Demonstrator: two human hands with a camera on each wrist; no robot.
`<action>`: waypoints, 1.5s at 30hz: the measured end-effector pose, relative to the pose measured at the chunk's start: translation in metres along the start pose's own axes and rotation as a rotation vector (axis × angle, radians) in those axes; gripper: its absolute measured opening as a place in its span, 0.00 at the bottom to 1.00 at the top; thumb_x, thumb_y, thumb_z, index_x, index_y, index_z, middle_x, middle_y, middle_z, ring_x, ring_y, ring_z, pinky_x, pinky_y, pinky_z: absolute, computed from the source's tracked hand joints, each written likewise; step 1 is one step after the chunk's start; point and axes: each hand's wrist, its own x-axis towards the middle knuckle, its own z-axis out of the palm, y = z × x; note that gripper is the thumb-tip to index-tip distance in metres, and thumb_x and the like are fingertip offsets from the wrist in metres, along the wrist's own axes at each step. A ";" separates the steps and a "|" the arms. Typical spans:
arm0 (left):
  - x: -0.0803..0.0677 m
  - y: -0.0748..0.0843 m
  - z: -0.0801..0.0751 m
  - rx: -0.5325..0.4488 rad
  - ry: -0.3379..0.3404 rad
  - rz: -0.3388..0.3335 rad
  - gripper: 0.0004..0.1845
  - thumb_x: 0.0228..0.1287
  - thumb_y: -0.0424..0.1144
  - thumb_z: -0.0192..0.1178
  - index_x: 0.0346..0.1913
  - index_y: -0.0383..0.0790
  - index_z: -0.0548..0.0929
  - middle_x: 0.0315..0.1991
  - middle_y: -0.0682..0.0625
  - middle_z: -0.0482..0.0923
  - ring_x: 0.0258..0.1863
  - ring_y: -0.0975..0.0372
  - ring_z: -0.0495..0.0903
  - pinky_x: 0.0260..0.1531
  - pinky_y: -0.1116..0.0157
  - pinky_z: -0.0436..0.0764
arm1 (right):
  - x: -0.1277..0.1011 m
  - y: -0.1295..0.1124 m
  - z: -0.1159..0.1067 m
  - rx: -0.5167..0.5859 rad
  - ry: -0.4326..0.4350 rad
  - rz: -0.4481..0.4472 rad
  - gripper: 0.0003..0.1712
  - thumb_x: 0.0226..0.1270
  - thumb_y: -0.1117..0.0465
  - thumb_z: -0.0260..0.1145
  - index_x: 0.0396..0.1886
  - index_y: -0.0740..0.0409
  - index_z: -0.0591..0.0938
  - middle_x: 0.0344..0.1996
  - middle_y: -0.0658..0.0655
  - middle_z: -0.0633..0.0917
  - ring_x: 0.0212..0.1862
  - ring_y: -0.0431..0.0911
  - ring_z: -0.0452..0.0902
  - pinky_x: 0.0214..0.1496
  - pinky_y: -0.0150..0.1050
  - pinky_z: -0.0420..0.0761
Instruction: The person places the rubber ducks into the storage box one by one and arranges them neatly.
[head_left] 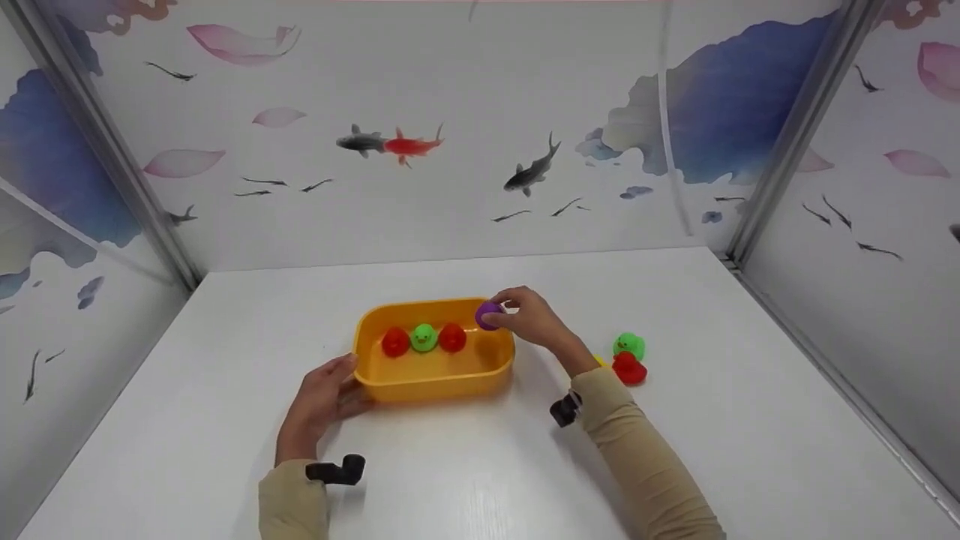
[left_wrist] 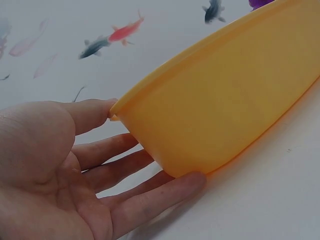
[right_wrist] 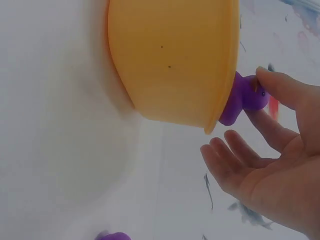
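A yellow plastic basin (head_left: 435, 391) stands on the white table with two red toy ducks (head_left: 395, 342) and a green toy duck (head_left: 424, 338) between them. At its left end my left hand (head_left: 321, 394) touches the outside, thumb tip at the rim and extended fingers (left_wrist: 150, 202) against the wall and lower edge. My right hand (head_left: 531, 319) pinches a purple toy duck (right_wrist: 256, 97) by the head between thumb and index finger, over the basin's right back corner. The other right fingers (right_wrist: 230, 155) are loosely bent and hold nothing.
Right of the basin, beside my right forearm, lie another green duck (head_left: 628, 345) and a red duck (head_left: 630, 369); a bit of something yellow (head_left: 599, 361) peeks out behind the wrist. Another purple thing (right_wrist: 114, 236) shows at the right wrist view's bottom edge. Printed panels wall the table in.
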 end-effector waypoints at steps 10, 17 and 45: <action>0.001 -0.001 -0.001 -0.006 0.014 -0.008 0.31 0.76 0.57 0.50 0.75 0.45 0.66 0.71 0.39 0.71 0.59 0.52 0.82 0.54 0.58 0.85 | 0.017 -0.002 0.023 0.014 0.003 0.081 0.20 0.66 0.54 0.71 0.54 0.56 0.83 0.62 0.63 0.75 0.63 0.55 0.73 0.68 0.47 0.79; 0.002 -0.002 0.000 -0.006 0.014 -0.003 0.33 0.75 0.58 0.52 0.74 0.45 0.66 0.69 0.40 0.73 0.55 0.53 0.84 0.54 0.59 0.86 | 0.021 0.004 0.033 0.038 -0.003 0.164 0.18 0.67 0.55 0.71 0.53 0.56 0.84 0.56 0.59 0.82 0.54 0.51 0.79 0.65 0.44 0.82; 0.002 -0.002 0.001 0.021 0.019 -0.002 0.34 0.76 0.58 0.50 0.77 0.46 0.62 0.72 0.40 0.69 0.61 0.51 0.80 0.56 0.59 0.84 | -0.007 -0.003 -0.009 -0.074 -0.044 0.098 0.25 0.65 0.51 0.71 0.61 0.50 0.83 0.70 0.59 0.72 0.72 0.59 0.67 0.71 0.55 0.75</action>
